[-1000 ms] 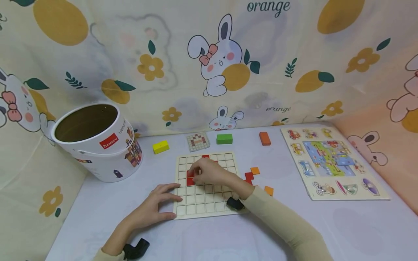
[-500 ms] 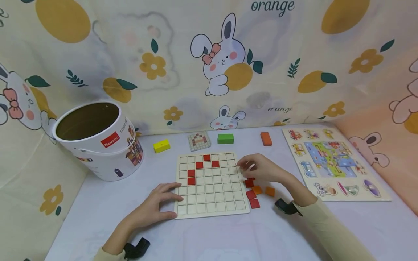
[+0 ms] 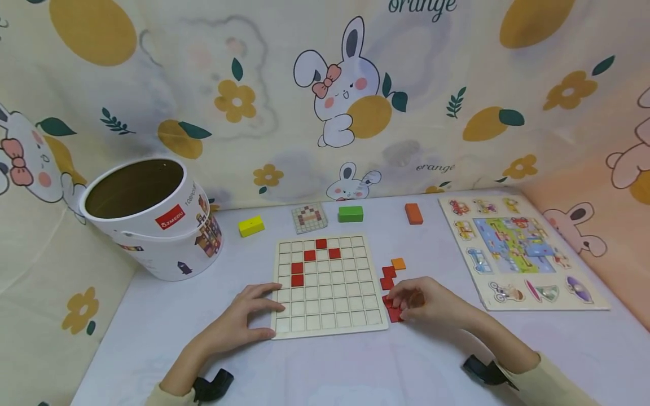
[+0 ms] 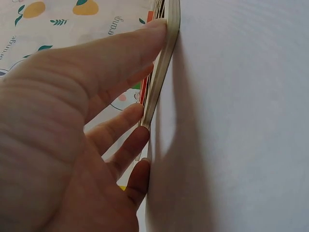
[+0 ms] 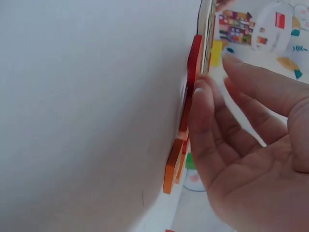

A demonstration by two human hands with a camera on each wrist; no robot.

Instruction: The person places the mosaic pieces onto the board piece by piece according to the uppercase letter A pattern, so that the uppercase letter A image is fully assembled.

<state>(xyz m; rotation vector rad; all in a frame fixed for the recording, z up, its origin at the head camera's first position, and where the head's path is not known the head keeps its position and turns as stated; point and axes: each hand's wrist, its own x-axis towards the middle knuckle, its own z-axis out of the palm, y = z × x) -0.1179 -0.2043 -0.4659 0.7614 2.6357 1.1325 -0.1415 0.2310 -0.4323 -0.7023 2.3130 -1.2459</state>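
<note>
A cream grid board (image 3: 337, 307) lies on the table, with several red square tiles (image 3: 297, 280) in its upper left cells. My left hand (image 3: 231, 322) rests at the board's left edge, thumb and fingertips touching it; the left wrist view shows the thumb (image 4: 111, 55) against the rim. Beside the right edge, my right hand (image 3: 431, 303) is over loose red tiles (image 3: 395, 316). Its fingertips touch a red tile (image 5: 194, 60) in the right wrist view, while the thumb stands apart. An orange tile (image 5: 173, 166) lies close by. The fingers partly hide the lower tiles.
Behind the board lie a yellow block (image 3: 251, 226), a small pattern card (image 3: 309, 218), a green block (image 3: 350, 214) and an orange-red block (image 3: 413, 213). A white bucket (image 3: 152, 248) stands at left, and a picture puzzle board (image 3: 548, 299) lies at right.
My right hand has gone from the board's upper left cells to its right side, then down towards the near loose tiles. The left hand has stayed at the board's edge.
</note>
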